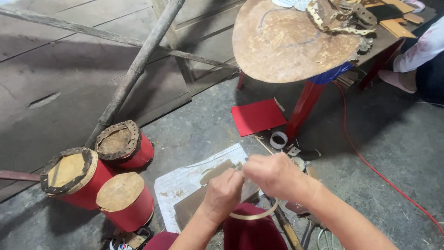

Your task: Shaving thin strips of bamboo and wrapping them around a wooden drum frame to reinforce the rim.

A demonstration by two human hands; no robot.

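Pale bamboo strip (253,215) curves in a hoop just beneath both fists, left hand (222,194) and right hand (273,176) clenched on its ends, knuckles touching.

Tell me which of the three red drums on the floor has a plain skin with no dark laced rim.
The red drum nearest the person, in front of the other two drums; both of those have dark, studded rims around their skins.
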